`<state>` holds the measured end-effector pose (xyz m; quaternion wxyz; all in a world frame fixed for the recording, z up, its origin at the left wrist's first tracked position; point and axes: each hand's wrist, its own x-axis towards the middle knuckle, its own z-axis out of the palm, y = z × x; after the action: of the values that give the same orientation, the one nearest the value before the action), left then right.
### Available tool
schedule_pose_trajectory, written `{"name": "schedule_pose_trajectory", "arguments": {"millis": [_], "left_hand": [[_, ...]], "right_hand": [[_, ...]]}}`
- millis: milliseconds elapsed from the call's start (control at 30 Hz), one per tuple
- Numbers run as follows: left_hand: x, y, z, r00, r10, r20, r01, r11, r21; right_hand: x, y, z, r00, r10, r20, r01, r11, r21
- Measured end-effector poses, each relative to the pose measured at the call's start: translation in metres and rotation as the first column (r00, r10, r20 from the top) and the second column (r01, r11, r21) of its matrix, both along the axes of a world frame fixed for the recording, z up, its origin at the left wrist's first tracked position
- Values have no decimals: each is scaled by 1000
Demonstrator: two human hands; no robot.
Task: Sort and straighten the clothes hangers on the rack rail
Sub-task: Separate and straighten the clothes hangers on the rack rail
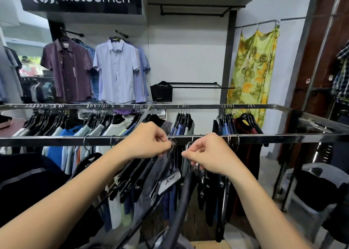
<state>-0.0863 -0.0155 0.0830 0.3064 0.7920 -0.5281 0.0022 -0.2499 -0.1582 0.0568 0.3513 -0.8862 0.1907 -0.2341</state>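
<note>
**Hanger hooks pinched just below the near rail**

A metal hanger hook is pinched between the fingertips of the left hand [149, 141], right beneath the near rack rail [56, 140]. Another hook is gripped by the curled fingers of the right hand [209, 154], slightly lower and just beside the left. The black hangers [132, 180] are bunched under both hands, tilted and crowded, with dark garments hung from them; a white label [169, 180] is seen between the wrists. A few loose hooks are spread along the rail to either side. A second rail [204, 106] behind is loaded with more shirts. Further back, a purple shirt [68, 69] and a pale blue shirt [117, 69] are displayed on the wall.
</note>
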Motion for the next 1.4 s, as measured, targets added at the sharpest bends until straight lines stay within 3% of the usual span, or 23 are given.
{"name": "schedule_pose_trajectory", "arguments": {"millis": [333,833,1000,1400], "left_hand": [[8,89,-20,995,22,-93,-15,997,75],[101,233,-58,977,-17,-213,47,990,136],[125,263,-70,980,20,-198,0,995,103],[154,253,-55,981,-7,-196,9,1000,10]], "right_hand": [[33,83,-31,981,193,-8,-191,978,83],[132,233,-84,969,244,-27,-230,940,253],[163,268,-86,967,254,-29,-235,930,284],[179,245,-60,978,112,176,-128,988,85]]}}
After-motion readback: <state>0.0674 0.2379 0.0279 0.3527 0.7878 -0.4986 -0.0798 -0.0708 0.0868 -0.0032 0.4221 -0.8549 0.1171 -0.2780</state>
